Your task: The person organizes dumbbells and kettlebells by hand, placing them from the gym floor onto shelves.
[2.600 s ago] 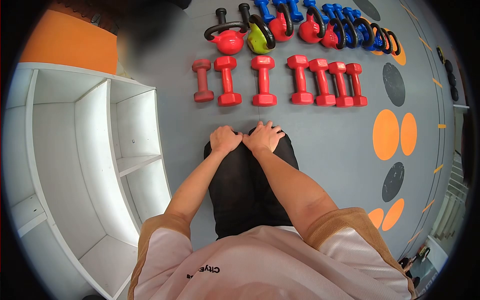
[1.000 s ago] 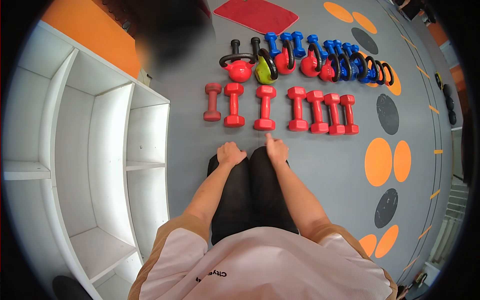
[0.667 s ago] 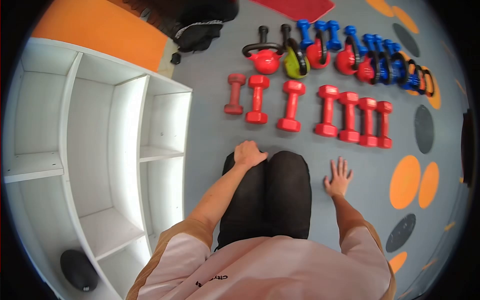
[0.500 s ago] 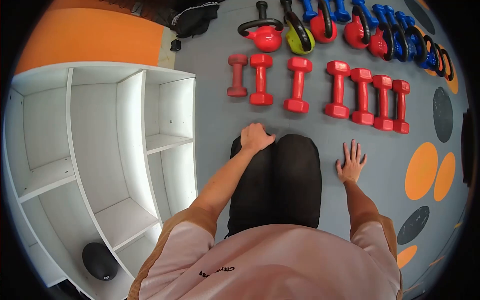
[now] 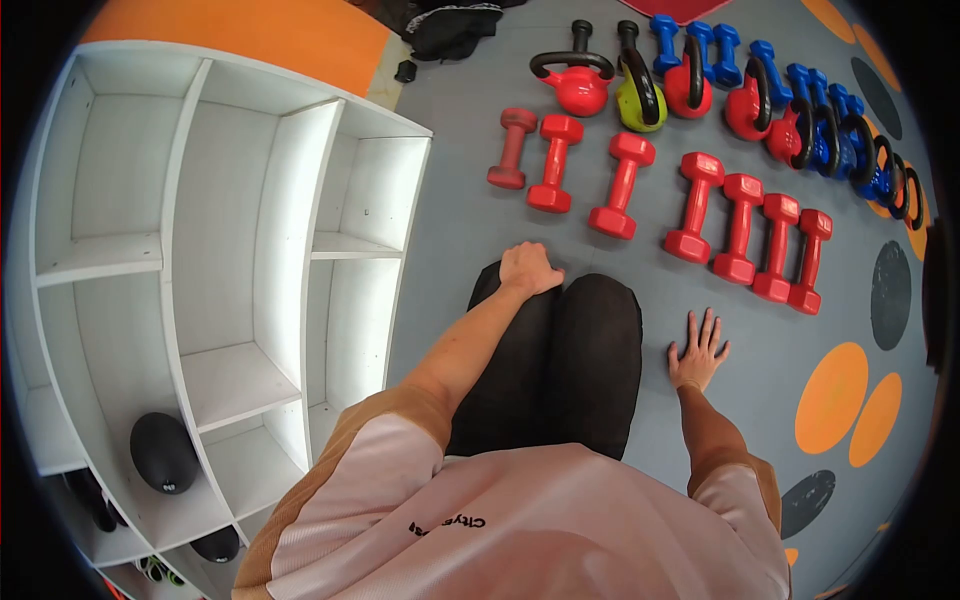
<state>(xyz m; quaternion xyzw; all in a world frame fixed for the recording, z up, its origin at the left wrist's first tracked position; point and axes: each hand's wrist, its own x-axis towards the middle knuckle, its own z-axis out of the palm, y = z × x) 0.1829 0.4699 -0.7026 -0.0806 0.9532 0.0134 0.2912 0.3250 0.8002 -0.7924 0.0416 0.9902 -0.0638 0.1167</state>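
My left hand rests on the front of my left knee, its fingers curled over it and their tips hidden. Flat on the grey floor to the right of my knees lies my right hand, fingers spread and nothing under it that I can see. Ahead of both hands stands a row of several red dumbbells, all pointing away from me. The four at the right sit close together; the nearest, a red dumbbell, lies up and right of my right hand.
Behind the dumbbells are red kettlebells, a yellow-green kettlebell and several blue dumbbells. A white shelf unit fills the left, with a black ball in a lower compartment. A black bag lies at the back.
The view has turned, so the weights now slant down to the right and more of the shelf's lower compartments shows. Both hands keep their places on the knee and floor.
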